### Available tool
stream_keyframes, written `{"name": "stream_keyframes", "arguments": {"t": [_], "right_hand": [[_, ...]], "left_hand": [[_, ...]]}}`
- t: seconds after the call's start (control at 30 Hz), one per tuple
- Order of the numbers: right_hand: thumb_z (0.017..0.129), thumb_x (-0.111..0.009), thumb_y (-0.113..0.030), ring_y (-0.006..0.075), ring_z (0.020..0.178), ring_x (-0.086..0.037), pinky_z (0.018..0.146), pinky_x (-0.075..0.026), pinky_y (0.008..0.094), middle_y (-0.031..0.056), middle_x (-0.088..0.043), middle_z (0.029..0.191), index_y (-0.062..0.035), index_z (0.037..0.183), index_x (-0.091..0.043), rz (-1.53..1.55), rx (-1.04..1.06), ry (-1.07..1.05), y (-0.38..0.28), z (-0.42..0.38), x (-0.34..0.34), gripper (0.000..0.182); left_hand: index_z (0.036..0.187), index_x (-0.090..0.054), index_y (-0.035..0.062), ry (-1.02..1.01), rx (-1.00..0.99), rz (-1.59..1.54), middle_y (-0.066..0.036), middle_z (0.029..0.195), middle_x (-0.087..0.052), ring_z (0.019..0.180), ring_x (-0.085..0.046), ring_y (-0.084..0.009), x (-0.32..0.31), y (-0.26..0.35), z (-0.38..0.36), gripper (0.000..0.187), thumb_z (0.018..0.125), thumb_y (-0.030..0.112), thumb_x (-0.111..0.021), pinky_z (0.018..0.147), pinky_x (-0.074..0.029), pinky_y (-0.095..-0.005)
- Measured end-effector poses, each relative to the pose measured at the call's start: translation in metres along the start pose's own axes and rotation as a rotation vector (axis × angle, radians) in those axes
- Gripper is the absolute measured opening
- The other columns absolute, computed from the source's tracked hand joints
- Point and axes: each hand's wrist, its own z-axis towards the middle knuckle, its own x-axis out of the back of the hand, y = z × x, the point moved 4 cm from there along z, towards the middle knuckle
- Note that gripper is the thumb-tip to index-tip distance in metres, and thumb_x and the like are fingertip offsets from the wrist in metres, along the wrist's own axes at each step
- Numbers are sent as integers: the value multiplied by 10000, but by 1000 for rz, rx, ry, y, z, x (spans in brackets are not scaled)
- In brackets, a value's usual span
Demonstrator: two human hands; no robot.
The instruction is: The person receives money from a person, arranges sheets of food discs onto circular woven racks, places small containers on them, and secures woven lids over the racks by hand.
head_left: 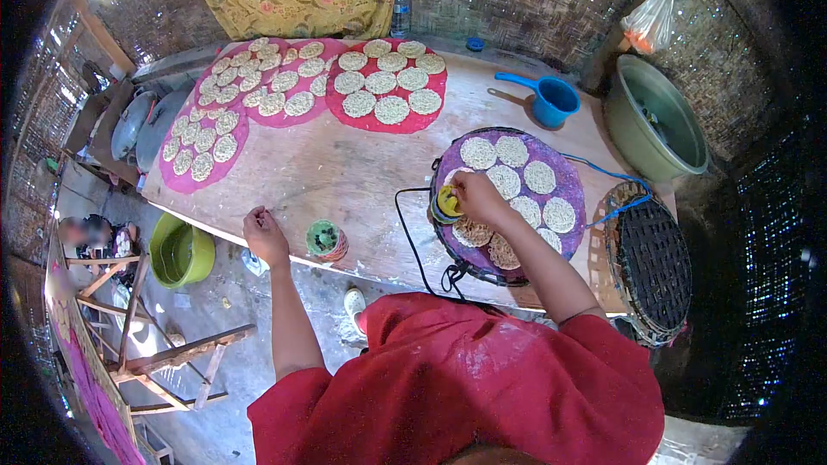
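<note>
Above the purple-lined tray point(566, 181), our right hand point(478, 198) clamps a yellow container point(447, 205) beside pale discs point(540, 177); well left of that tray, our left hand point(266, 237) curls loosely together.

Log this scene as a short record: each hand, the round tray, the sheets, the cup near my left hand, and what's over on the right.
Right hand: fingers at a yellow-rimmed cup; grip unclear
Left hand: curled, near the table's front edge; contents hidden
Round tray: purple surface, pale flat discs
Sheets: red and pink, bearing discs
Left-side cup: green inside
Right side: blue dipper, green basin, dark woven tray
</note>
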Motion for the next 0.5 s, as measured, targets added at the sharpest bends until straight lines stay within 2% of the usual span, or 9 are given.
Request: {"name": "stream_keyframes", "arguments": {"t": [0.13, 0.23, 0.27, 0.3, 0.33, 0.4, 0.47, 0.5], "right_hand": [[802, -550, -60, 386, 782, -601, 698, -474, 421, 229, -619, 830, 0, 897, -591, 31, -35, 52, 1, -5, 3, 119], [820, -579, -113, 333, 779, -625, 705, -478, 403, 190, -642, 839, -13, 920, -610, 118, 29, 50, 12, -4, 14, 145], [820, -596, -133, 272, 778, -637, 715, -482, 388, 160, -653, 830, -21, 923, -629, 128, 3, 90, 18, 1, 28, 156], [792, -616, -128, 332, 793, -617, 732, -485, 373, 179, -646, 887, -19, 885, -632, 162, -145, 130, 31, 4, 48, 144], [780, -620, -142, 326, 777, -626, 713, -491, 376, 183, -649, 856, -19, 861, -639, 202, -49, 263, 77, 21, 57, 149], [743, -629, -169, 336, 723, -634, 648, -493, 421, 172, -652, 760, -44, 796, -658, 16, -117, 434, 119, 30, 104, 138], [749, -595, -141, 344, 750, -634, 664, -494, 438, 196, -648, 787, -39, 782, -655, -133, -335, 556, 155, 30, 130, 123], [749, -595, -141, 344, 750, -634, 664, -494, 438, 196, -648, 787, -39, 782, -655, -133, -341, 564, 171, 31, 135, 123]], "left_hand": [[921, -615, 47, 13, 8, -38, -109, 870, -618, 789, -581, -283, -3, -6, -1, 121, 811, 95, -596, 704, -459, -392], [913, -616, 53, 21, 0, -39, -118, 870, -627, 800, -586, -289, -4, -5, -2, 113, 810, 97, -598, 701, -462, -396], [912, -615, 52, 29, -22, -7, -120, 866, -626, 796, -586, -293, -2, -1, -2, 112, 810, 96, -599, 702, -462, -396], [911, -615, 51, 41, -43, 26, -123, 863, -625, 791, -585, -296, 0, 1, -1, 112, 809, 96, -600, 703, -462, -396], [910, -614, 49, 30, -27, 9, -125, 861, -625, 790, -585, -300, -1, 1, -1, 112, 807, 93, -600, 706, -461, -393], [908, -614, 48, 20, -20, 33, -124, 862, -626, 791, -586, -299, 2, 6, 0, 111, 808, 94, -598, 706, -460, -392], [904, -614, 39, 34, -26, 38, -122, 869, -627, 796, -588, -298, 1, 5, -2, 111, 811, 95, -590, 706, -458, -393], [904, -614, 39, 32, -32, 32, -122, 869, -627, 796, -588, -298, -1, 1, -2, 111, 811, 95, -590, 706, -458, -393]]}}
